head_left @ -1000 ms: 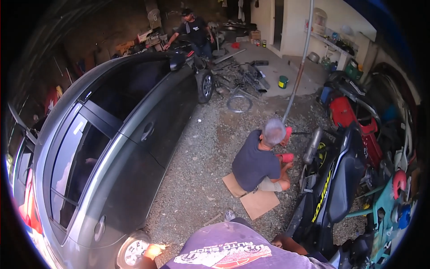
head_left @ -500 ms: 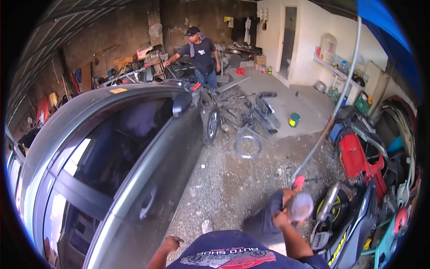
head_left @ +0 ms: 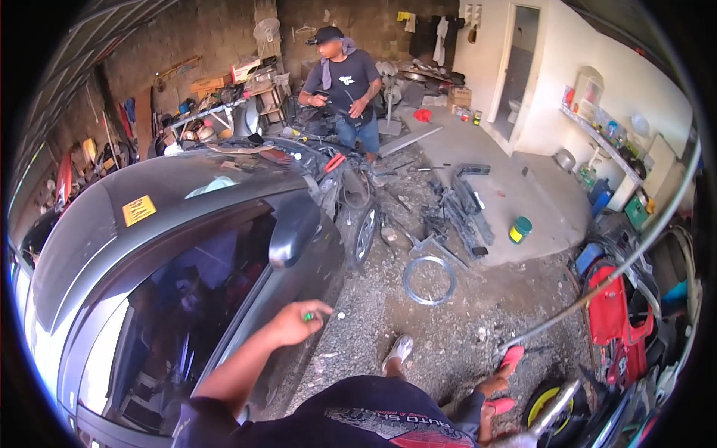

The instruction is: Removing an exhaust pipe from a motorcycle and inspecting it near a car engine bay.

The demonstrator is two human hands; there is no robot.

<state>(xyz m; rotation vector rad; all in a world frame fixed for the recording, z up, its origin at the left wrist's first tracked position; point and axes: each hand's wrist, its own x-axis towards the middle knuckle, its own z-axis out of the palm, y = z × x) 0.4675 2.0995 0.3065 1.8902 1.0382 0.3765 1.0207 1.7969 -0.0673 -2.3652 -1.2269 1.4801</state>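
Note:
My left hand [head_left: 295, 322] is raised beside the dark grey car [head_left: 142, 190], over the gravel, with its fingers curled around a small green object [head_left: 308, 316]. Only the green end shows, so I cannot tell its kind. The index finger points forward, away from me. Nearest to this hand are the car's side window [head_left: 187, 313] and the black side mirror [head_left: 291, 228]. My right hand is out of view.
A co-worker [head_left: 347, 86] stands by the car's stripped front end. Another person's feet in red slippers [head_left: 511, 358] are at my right. A metal ring [head_left: 429, 301], black car parts [head_left: 463, 213] and a green tub [head_left: 520, 230] lie ahead. A long pole [head_left: 597, 287] slants across the right side.
My left hand has risen and moved forward along the car. My right arm has left the view. My view has shifted forward, and the co-worker's outstretched arm has drawn in.

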